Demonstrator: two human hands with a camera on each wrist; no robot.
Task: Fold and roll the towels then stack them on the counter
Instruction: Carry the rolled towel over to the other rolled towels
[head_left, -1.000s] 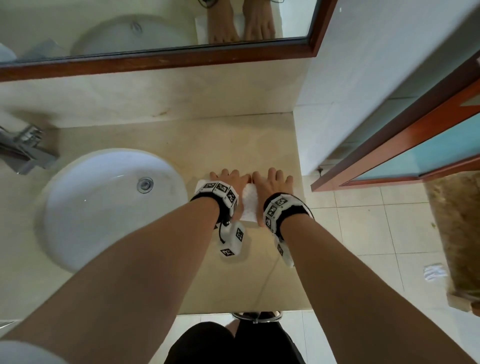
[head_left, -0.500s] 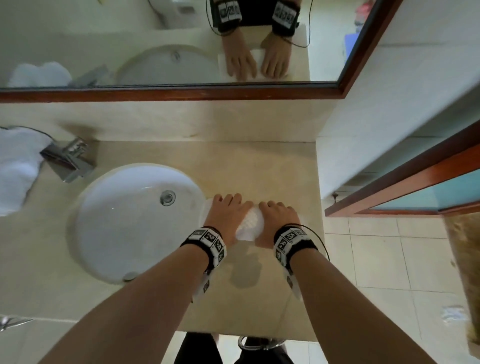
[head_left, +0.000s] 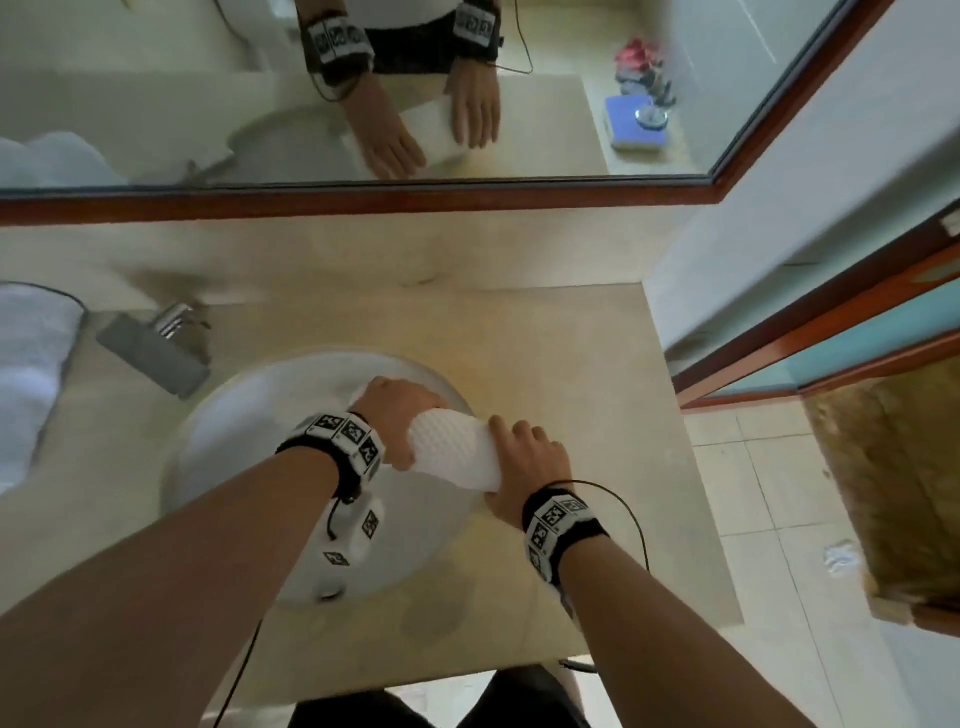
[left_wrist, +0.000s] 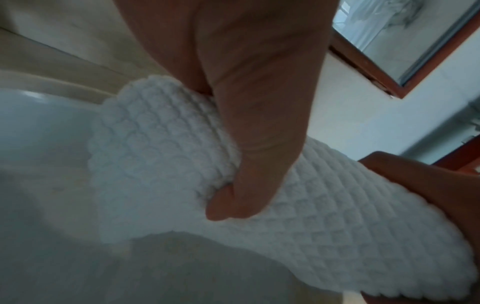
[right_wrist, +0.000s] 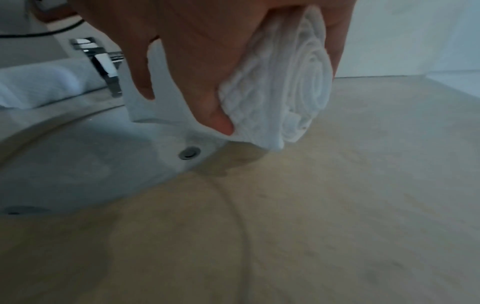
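Rolled towel (head_left: 454, 449) now lifted over the sink (head_left: 228, 415), gripped between left hand (head_left: 400, 415) and right hand (head_left: 524, 462).

Black wristbands (head_left: 563, 530) with white square-patterned marker blocks, thin black cables (head_left: 631, 514), bare forearms.

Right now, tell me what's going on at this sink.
A person is holding a rolled white towel in both hands, lifted off the beige counter by the sink. The left hand grips one end with its thumb pressed into the waffle weave, and the right hand grips the other end, where the spiral of the roll shows. More white towels lie at the far left beyond the faucet. The roll has not yet been set down.
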